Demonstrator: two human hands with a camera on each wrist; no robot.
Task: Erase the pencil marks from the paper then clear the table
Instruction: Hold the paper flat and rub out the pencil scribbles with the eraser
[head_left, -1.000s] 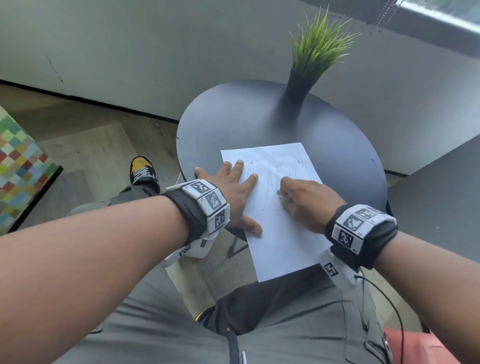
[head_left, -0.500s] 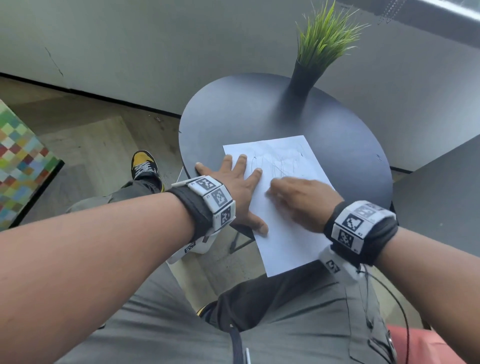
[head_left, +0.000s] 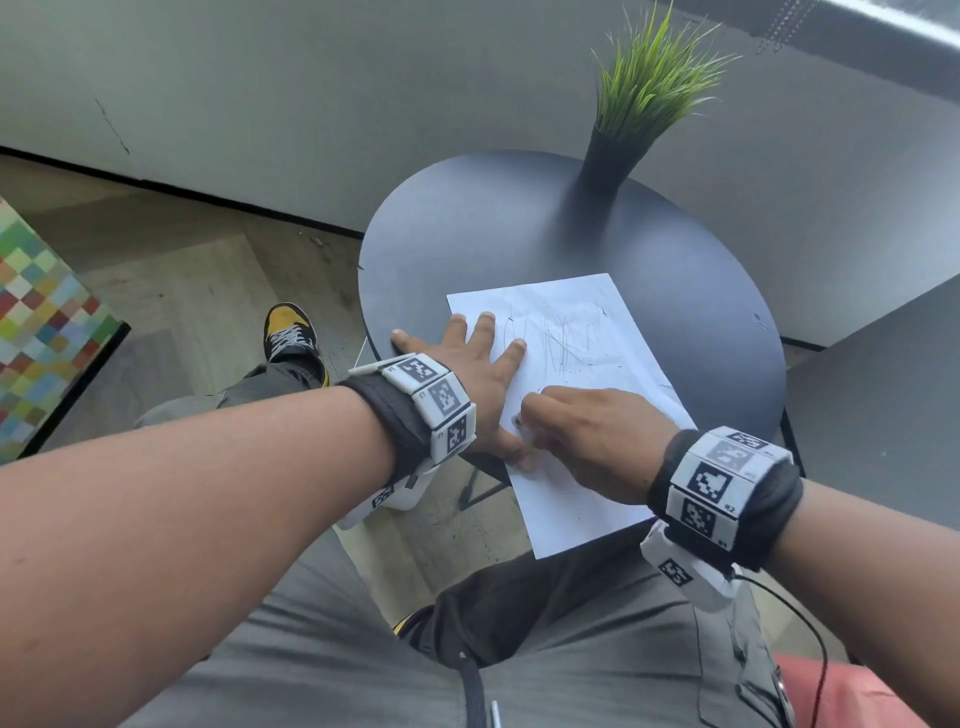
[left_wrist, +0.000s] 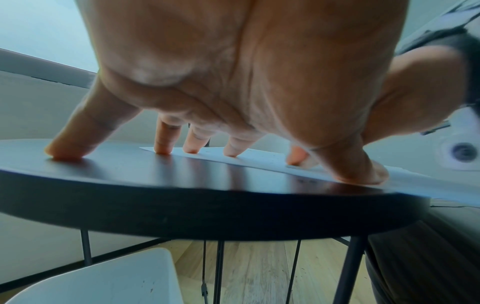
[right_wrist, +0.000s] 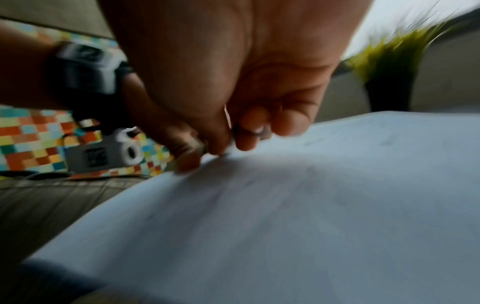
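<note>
The paper (head_left: 571, 395) lies at the table's (head_left: 467, 244) 6 o'clock edge, thin, floppy, easy to crumple. The left hand (head_left: 467, 374) presses it flat, fingers spread. The right hand (head_left: 587, 436) pinches something small, probably an eraser.

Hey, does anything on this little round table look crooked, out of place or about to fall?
Yes: the white sheet of paper lies askew on the round black table, its near end hanging past the table's edge over the person's lap. The spread left hand presses it flat. The black vase of green grass stands upright.
</note>
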